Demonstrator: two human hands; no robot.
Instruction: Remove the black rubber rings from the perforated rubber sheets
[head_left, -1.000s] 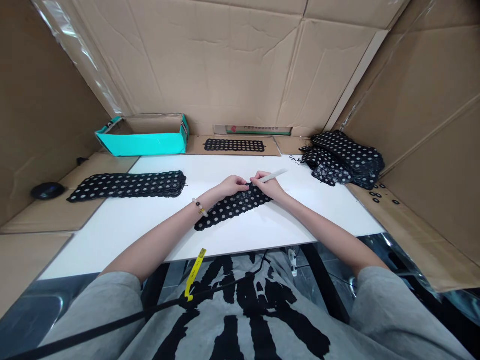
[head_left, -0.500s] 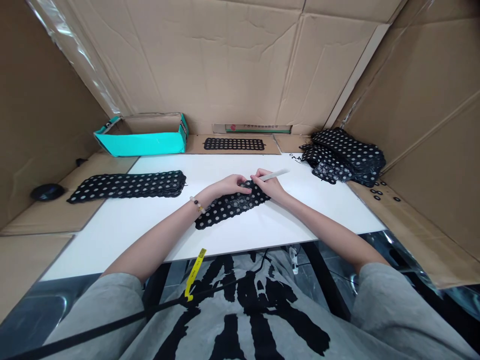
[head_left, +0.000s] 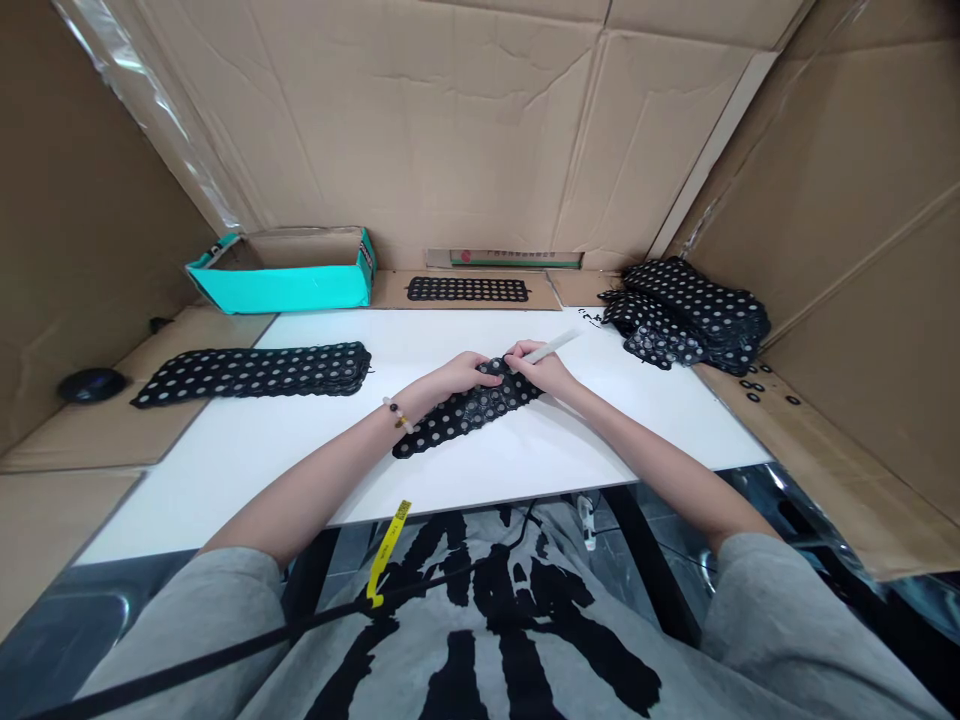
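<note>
A black strip dotted with pale round spots (head_left: 457,420) lies slanted on the white tabletop before me. My left hand (head_left: 469,373) grips its upper edge, thumb on top and the other fingers curled behind. Close beside it, my right hand (head_left: 544,370) pinches a thin, pale, pen-like tool (head_left: 555,345) whose rear end points up to the right. The tool's tip is hidden by my fingers at the strip's far right corner.
A stack of dotted black strips (head_left: 259,373) lies at left, a looser pile (head_left: 686,310) at right near small black rings (head_left: 754,384). Behind stand a turquoise box (head_left: 289,288) and a black holed sheet (head_left: 467,289). Cardboard walls (head_left: 450,140) enclose the table (head_left: 300,450).
The tool in my right hand has tilted up slightly, its rear end rising. My right hand has shifted a little to the right; the strip has barely moved.
</note>
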